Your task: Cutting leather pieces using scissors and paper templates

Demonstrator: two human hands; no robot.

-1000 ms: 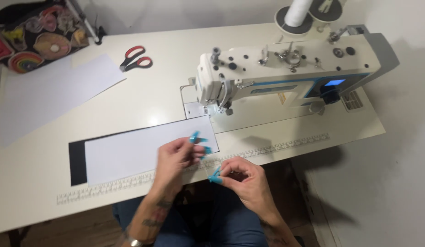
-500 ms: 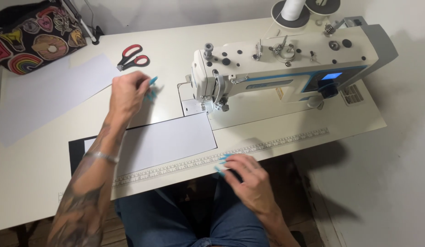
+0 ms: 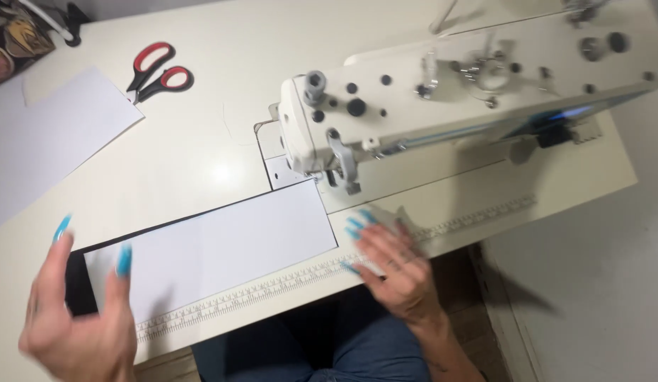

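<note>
head view, looking down on a cream sewing table (image 3: 201, 148). left hand (image 3: 78, 318) at the front left corner, fingers spread wide, palm turned inward, holding nothing; its blue-nailed fingertips lie over the left end of a white rectangular sheet (image 3: 216, 247). the sheet lies flat near the front edge, on top of a black piece (image 3: 78, 286) that shows as a dark band at its left end and a thin line along its far edge. the sheet's right end reaches just beside the presser foot of the white sewing machine (image 3: 442, 92), which fills the right rear part of the table. right hand (image 3: 396, 265) rests flat at the front edge, fingers loosely open, on the printed ruler strip (image 3: 272, 290) that runs along that edge; cannot tell whether anything is under the palm. red-handled scissors (image 3: 157, 71) lie closed near the rear left, well apart from both hands. a larger white paper (image 3: 39, 141) lies at the left edge.
</note>
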